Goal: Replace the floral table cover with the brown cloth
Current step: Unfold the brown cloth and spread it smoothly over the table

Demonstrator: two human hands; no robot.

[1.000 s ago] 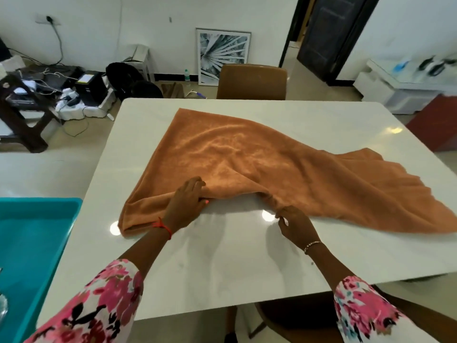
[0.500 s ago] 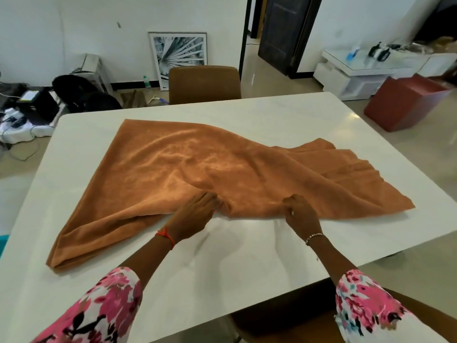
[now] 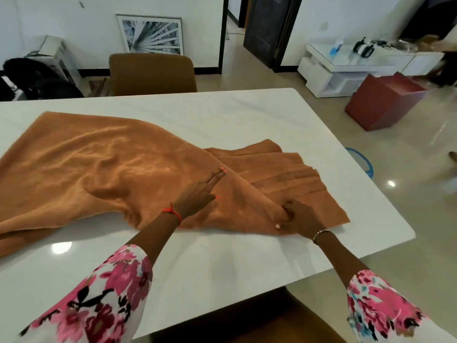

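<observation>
Nearest, one chair (image 3: 267,320) tucks under the single white table (image 3: 222,266). Two hands are on the one brown cloth (image 3: 99,164) lying across it: the left hand (image 3: 197,194) flat, fingers straight and close together; the right hand (image 3: 298,216) with fingers curled, pinching a fold at the near hem. The cloth's long axis runs left-right, pleated end pointing right. A second chair (image 3: 152,73) stands beyond.

A home dining room: a white marble-look worktop (image 3: 247,115) with brown chairs (image 3: 152,74), a framed print (image 3: 150,34) against the wall, a polished tile floor (image 3: 408,157).
</observation>
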